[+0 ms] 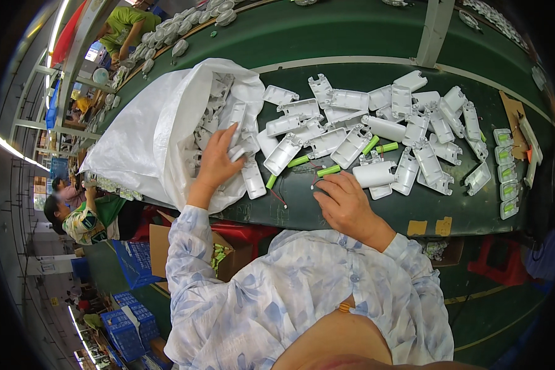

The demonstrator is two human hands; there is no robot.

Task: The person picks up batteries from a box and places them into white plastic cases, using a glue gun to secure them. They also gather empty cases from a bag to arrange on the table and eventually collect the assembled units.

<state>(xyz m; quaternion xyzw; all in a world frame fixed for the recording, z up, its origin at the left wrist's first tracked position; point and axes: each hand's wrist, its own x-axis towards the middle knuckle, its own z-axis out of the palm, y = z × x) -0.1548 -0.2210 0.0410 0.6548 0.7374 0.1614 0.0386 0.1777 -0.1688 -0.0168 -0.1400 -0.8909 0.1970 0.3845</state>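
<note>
My left hand [217,165] reaches into the mouth of a large white woven bag [166,129]. Its thumb and fingers are apart, against white plastic casings [237,117] that spill from the bag; a firm grip on one cannot be made out. On the table, my right hand [353,206] rests with loosely bent, separated fingers and nothing visible in them. Just beyond its fingertips lies a green cylindrical battery [328,171], with thin wires close by. Another green battery [271,181] with a red wire lies between my hands. Many white casings [351,147] are heaped across the table's middle.
At the right stands a column of white casings with green batteries [507,173], beside cardboard [517,123]. A metal post [436,34] rises at the table's far edge. Below are an open carton [231,256] and red stools [498,262]. Other people work at the left.
</note>
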